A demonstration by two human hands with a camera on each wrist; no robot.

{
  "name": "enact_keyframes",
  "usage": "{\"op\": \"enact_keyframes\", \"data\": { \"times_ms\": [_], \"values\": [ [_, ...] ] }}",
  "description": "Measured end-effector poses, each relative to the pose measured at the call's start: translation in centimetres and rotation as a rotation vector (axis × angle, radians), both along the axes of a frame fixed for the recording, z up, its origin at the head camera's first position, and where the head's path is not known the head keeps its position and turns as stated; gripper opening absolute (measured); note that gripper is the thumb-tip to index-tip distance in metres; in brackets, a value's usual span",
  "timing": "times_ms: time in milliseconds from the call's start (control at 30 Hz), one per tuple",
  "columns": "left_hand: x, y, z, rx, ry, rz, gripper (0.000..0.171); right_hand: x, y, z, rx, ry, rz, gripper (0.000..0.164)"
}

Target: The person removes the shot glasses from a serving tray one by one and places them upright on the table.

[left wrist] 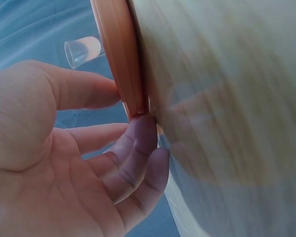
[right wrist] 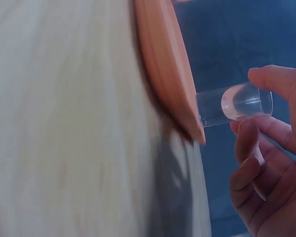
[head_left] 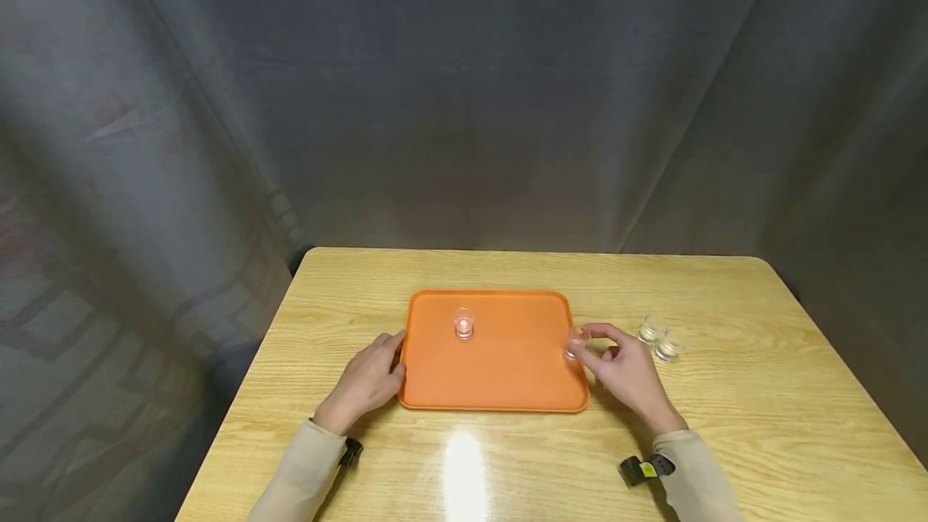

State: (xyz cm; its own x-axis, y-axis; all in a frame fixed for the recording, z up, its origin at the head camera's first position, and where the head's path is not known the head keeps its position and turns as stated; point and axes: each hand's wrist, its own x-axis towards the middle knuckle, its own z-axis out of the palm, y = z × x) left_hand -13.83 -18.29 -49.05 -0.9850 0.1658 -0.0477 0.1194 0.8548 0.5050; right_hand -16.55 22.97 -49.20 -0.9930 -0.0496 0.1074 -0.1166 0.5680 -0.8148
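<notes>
An orange tray [head_left: 500,377] lies on the table, and at its left edge is my left hand [head_left: 371,373]. In the left wrist view, the thumb [left wrist: 96,89] is against the tray rim [left wrist: 121,54] and curled fingertips meet its lower edge. My right hand [head_left: 627,369] pinches a small clear shot glass [right wrist: 222,103] near its mouth between thumb and finger. That glass is upright at the tray's right side, its base at the tray. Another clear shot glass [head_left: 464,325] stands upright on the tray, left of its middle.
Two more clear shot glasses [head_left: 669,345] stand close together on the wooden table [head_left: 783,409], right of my right hand. A dark grey curtain [head_left: 464,103] hangs behind the table and along both sides. A bright reflection shows on the table in front of the tray.
</notes>
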Motion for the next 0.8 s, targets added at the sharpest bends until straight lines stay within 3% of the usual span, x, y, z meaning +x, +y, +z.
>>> {"op": "enact_keyframes", "data": {
  "times_ms": [367,800],
  "values": [
    [0.0,0.1,0.0,-0.006,0.004,-0.007,0.057,1.5,3.9,0.0,0.030,-0.019,-0.121,0.049],
    [-0.1,0.0,0.0,-0.008,0.000,0.000,0.056,1.9,6.2,-0.3,0.088,-0.035,-0.217,0.056]
  ]
}}
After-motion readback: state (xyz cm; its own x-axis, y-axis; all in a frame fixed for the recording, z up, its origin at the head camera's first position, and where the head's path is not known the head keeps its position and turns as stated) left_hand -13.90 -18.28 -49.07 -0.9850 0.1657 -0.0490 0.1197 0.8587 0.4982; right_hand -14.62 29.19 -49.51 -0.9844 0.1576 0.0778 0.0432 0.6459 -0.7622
